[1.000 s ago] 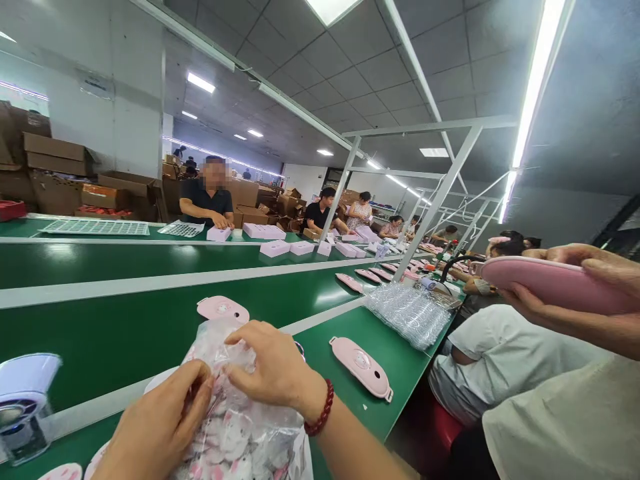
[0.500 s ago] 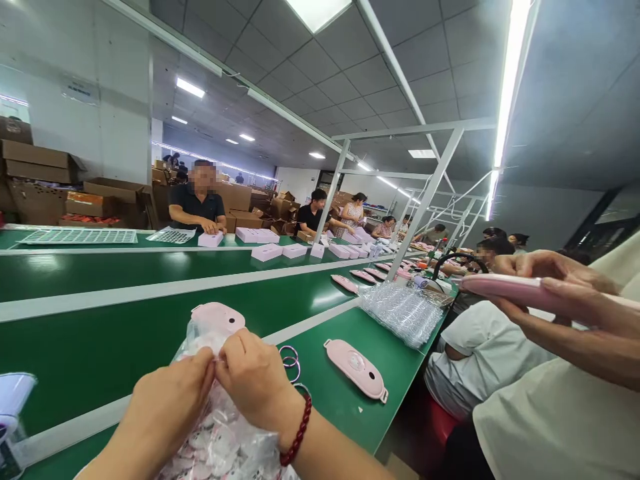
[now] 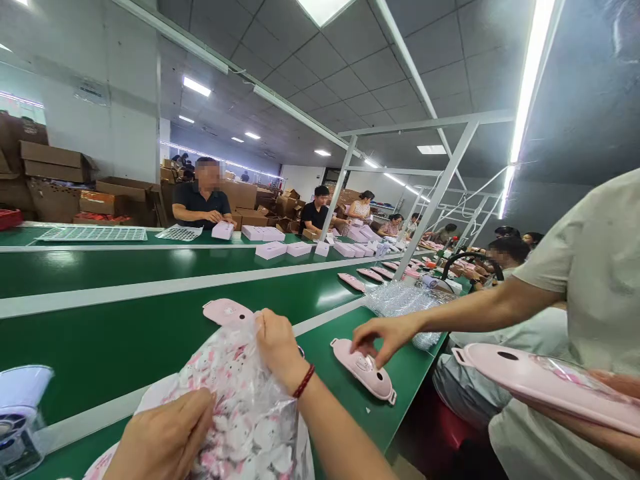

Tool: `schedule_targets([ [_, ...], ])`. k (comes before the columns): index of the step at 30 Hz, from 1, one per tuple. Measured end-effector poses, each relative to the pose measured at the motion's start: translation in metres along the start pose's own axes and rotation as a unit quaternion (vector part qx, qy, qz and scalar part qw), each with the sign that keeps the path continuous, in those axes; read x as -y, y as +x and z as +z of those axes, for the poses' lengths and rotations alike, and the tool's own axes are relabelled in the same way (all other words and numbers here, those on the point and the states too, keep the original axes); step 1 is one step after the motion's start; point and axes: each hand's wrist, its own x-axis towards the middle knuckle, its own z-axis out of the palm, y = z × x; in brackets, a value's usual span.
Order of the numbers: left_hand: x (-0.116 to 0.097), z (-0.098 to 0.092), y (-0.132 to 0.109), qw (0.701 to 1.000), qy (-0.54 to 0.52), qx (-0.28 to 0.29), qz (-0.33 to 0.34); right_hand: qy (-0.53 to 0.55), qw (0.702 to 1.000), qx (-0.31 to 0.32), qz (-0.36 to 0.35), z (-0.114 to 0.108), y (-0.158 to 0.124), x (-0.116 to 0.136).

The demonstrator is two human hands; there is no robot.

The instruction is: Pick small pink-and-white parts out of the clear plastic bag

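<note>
A clear plastic bag (image 3: pixel 240 407) full of small pink and white pieces rests on the green table in front of me. My right hand (image 3: pixel 276 347), with a red bead bracelet at the wrist, pinches the bag's top edge. My left hand (image 3: pixel 165 440) grips the bag's near side low in the view. A pink flat device (image 3: pixel 226 311) lies just behind the bag. Another pink device (image 3: pixel 364 368) lies to the right, with a co-worker's hand (image 3: pixel 380 333) on it.
The co-worker at my right holds a second pink device (image 3: pixel 545 383). A stack of clear trays (image 3: pixel 400 300) sits further along the green conveyor belt (image 3: pixel 125 333). A transparent cup (image 3: pixel 20 413) stands at the left edge. Several people work at pink boxes (image 3: pixel 273 250) across the belt.
My right hand has lifted the bag's top edge up and to the right while my left hand dropped lower. The co-worker's hand has reached down onto the pink device on the table.
</note>
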Motion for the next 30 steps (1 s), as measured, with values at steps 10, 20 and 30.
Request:
schedule_targets([
  [10,-0.012,-0.04,0.016,0.969,0.017,0.085,-0.23,0.185,0.982,-0.015,-0.029,-0.036,-0.012,-0.014],
  [20,-0.019,-0.058,0.047,0.966,0.063,0.076,-0.24,0.201,0.977,-0.041,-0.063,-0.043,-0.021,-0.017],
  [30,-0.025,-0.033,0.018,0.95,0.16,-0.111,0.242,0.038,0.959,0.031,-0.278,-0.069,-0.031,-0.002],
])
